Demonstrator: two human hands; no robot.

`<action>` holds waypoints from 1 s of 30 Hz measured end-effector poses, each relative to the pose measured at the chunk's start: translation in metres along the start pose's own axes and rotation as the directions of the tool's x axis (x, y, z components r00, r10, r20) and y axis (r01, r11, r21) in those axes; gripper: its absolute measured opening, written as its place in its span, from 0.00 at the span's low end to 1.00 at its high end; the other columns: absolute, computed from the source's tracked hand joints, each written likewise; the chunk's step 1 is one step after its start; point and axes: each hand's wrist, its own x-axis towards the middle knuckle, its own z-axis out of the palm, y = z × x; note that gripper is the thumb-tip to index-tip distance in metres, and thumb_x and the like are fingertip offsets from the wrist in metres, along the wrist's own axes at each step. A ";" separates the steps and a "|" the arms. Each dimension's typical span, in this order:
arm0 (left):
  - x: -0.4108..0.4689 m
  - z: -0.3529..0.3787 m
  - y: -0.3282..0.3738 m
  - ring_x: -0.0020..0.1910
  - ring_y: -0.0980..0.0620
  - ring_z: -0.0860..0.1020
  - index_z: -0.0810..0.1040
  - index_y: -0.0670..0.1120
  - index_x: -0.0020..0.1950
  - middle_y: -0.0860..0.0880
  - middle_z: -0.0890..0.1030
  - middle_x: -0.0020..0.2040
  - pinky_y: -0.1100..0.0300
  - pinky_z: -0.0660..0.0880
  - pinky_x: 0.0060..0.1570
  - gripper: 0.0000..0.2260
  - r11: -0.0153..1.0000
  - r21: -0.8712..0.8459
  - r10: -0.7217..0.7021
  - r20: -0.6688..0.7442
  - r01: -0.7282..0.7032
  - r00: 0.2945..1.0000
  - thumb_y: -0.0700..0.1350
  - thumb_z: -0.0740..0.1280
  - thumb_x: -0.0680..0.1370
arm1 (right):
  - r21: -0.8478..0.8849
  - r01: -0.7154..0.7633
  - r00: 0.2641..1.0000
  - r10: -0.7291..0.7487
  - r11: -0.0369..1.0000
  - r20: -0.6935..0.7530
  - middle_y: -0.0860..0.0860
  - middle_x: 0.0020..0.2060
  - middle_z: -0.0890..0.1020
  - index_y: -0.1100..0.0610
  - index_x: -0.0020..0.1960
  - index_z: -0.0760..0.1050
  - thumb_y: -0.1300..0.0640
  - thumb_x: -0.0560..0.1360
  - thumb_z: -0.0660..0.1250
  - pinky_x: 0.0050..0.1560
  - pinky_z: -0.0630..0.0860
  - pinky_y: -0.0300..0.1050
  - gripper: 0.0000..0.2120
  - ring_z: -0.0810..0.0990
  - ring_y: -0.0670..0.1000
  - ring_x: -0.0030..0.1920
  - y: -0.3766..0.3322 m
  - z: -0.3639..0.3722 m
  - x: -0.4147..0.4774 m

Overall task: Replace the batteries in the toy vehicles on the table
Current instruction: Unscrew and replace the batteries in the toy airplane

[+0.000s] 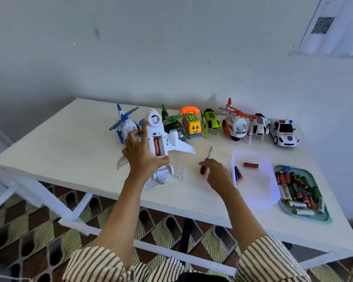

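We record, on the white table (69,155):
- One toy plane (172,137), belly up, its battery bay open with a red battery (157,146) seated inside. Our left hand (142,153) grips its body, thumb and fingers curled round it.
- One screwdriver (204,167), lying flat just right of the plane. Our right hand (217,174) hovers at its red handle, fingers loosely bent, holding nothing.
- One clear cover (180,171), beside the plane's near end.
- One white tray (255,192), with a few loose batteries (250,165).
- One teal tray (324,214), with a heap of batteries (298,188).
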 end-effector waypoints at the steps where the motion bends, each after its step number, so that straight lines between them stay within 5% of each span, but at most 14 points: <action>1: 0.003 -0.003 -0.008 0.61 0.41 0.63 0.53 0.51 0.78 0.43 0.61 0.65 0.49 0.61 0.54 0.54 1.000 0.017 0.002 0.003 -0.002 1.000 0.54 0.77 0.57 | -0.033 -0.010 0.999 0.011 0.999 0.031 0.51 0.69 0.71 0.53 0.66 0.73 0.75 0.70 0.55 0.61 0.67 0.43 0.30 0.71 0.55 0.66 -0.002 0.006 0.003; 5: 0.013 -0.011 -0.037 0.59 0.40 0.63 0.53 0.51 0.78 0.42 0.62 0.65 0.49 0.62 0.54 0.54 1.000 0.030 0.003 0.020 -0.004 1.000 0.56 0.73 0.55 | -0.117 -0.060 0.997 0.064 0.991 0.035 0.52 0.71 0.68 0.58 0.64 0.75 0.75 0.71 0.54 0.61 0.66 0.43 0.27 0.69 0.59 0.64 -0.004 0.024 0.010; 12: 0.029 -0.008 -0.059 0.60 0.41 0.63 0.52 0.51 0.78 0.43 0.62 0.65 0.48 0.62 0.55 0.54 0.999 -0.024 0.025 0.065 -0.024 0.998 0.57 0.73 0.56 | 0.122 0.011 0.963 0.022 0.992 -0.269 0.58 0.42 0.78 0.65 0.47 0.78 0.81 0.61 0.59 0.41 0.72 0.50 0.21 0.76 0.63 0.43 -0.018 0.027 0.019; 19: 0.036 -0.006 -0.068 0.62 0.42 0.62 0.53 0.51 0.78 0.43 0.62 0.66 0.48 0.62 0.57 0.53 0.995 -0.074 0.077 0.098 -0.070 0.992 0.61 0.70 0.56 | 0.154 0.261 0.798 -0.123 0.953 -0.591 0.54 0.44 0.77 0.62 0.55 0.71 0.62 0.76 0.65 0.39 0.72 0.45 0.09 0.74 0.54 0.38 -0.090 -0.011 0.018; 27: 0.037 -0.005 -0.074 0.63 0.39 0.63 0.51 0.51 0.79 0.42 0.61 0.67 0.48 0.63 0.57 0.53 0.992 -0.060 0.120 0.122 -0.113 0.985 0.60 0.69 0.57 | 0.459 0.528 0.779 -0.193 0.714 -0.596 0.50 0.42 0.77 0.45 0.52 0.61 0.54 0.79 0.56 0.35 0.74 0.42 0.06 0.76 0.49 0.33 -0.176 -0.009 0.001; 30: 0.037 -0.006 -0.074 0.63 0.39 0.63 0.51 0.50 0.79 0.42 0.61 0.68 0.47 0.64 0.57 0.53 0.991 -0.047 0.129 0.129 -0.124 0.983 0.60 0.68 0.57 | 0.443 0.526 0.807 -0.262 0.726 -0.529 0.50 0.46 0.76 0.48 0.54 0.60 0.57 0.80 0.56 0.39 0.77 0.45 0.07 0.77 0.43 0.37 -0.184 0.006 0.003</action>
